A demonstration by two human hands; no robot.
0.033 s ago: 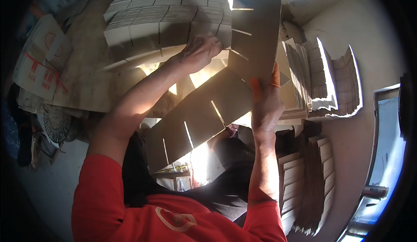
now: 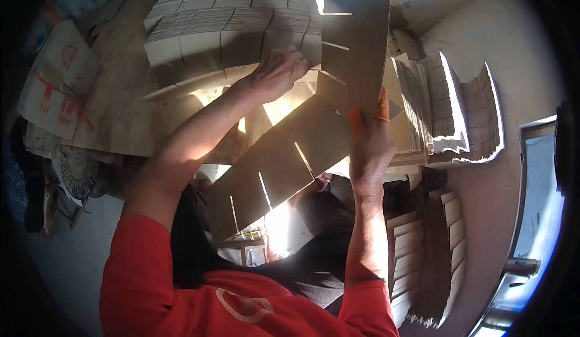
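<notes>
Right hand (image 2: 371,149) had its grip closed round the lower end of an upright slotted cardboard strip (image 2: 356,53), with a slanting slotted cardboard strip (image 2: 278,155) just below. Left hand (image 2: 281,74) was curled by the front of a big cardboard stack (image 2: 235,25), couldn't tell if that grip held anything. Tan counter (image 2: 115,89) underneath, more cardboard piles (image 2: 444,101) stood near the pale wall (image 2: 513,65)

The head-worn fisheye camera looks down from near above left hand (image 2: 280,74) and right hand (image 2: 371,146).
</notes>
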